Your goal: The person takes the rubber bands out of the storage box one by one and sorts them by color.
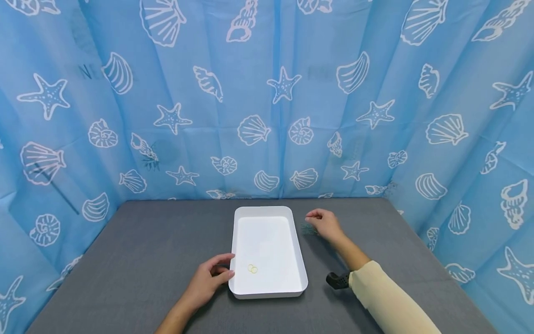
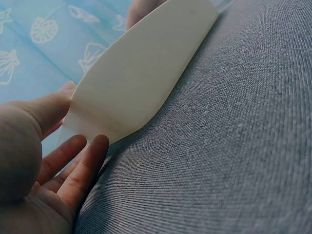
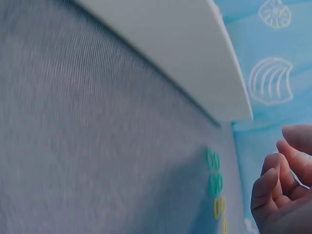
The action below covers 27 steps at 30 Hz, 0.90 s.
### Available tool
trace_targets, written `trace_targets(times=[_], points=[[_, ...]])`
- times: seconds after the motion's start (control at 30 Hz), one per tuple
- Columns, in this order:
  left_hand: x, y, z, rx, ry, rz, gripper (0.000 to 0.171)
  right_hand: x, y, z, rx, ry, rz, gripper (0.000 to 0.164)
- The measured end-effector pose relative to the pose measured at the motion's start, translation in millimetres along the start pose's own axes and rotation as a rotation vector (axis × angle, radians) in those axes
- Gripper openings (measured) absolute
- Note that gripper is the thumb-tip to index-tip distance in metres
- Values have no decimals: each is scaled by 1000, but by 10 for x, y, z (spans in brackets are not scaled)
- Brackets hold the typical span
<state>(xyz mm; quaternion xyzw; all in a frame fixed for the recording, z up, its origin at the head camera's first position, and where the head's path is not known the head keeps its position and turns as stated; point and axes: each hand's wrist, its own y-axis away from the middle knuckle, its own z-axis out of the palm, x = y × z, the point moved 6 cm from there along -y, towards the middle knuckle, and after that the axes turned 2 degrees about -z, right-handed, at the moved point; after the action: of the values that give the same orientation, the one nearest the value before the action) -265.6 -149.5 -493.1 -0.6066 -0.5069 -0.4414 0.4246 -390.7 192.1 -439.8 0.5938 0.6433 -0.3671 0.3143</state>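
Note:
A white rectangular tray (image 1: 269, 294) lies on the grey table, with two thin yellow rings (image 1: 254, 270) overlapping on its floor. My left hand (image 1: 204, 280) holds the tray's left side; the left wrist view shows fingertips (image 2: 100, 141) against the outer wall and another digit at the rim. Just right of the tray's far part, my right hand (image 1: 327, 226) hovers with bent fingers and nothing visible between them. Below it on the cloth, small green rings (image 3: 215, 184) and yellow rings (image 3: 219, 208) lie in a row, partly covered in the head view.
Grey cloth covers the table (image 1: 167, 241). A blue curtain (image 1: 267, 153) with white shells and starfish hangs behind and at both sides. A black device (image 1: 337, 280) sits at the right wrist, by the pale sleeve (image 1: 388, 297).

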Motion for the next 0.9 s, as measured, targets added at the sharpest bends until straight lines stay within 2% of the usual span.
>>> trace_targets(times=[0.13,0.27,0.57,0.8,0.9], points=[[0,2,-12,2,-8,-7,41,-105,27,100,-43,-125,38,25],[7,5,-14,-1,-11,-11,41,-215,53,189,-64,-161,34,28],[13,5,-13,-1,-1,-21,41,-461,93,403,-138,-164,-13,24],[10,5,-16,-3,-6,-23,41,-619,139,622,-291,-112,-111,27],[11,6,-14,-5,-5,-20,42,-693,174,714,-361,-56,-188,27]])
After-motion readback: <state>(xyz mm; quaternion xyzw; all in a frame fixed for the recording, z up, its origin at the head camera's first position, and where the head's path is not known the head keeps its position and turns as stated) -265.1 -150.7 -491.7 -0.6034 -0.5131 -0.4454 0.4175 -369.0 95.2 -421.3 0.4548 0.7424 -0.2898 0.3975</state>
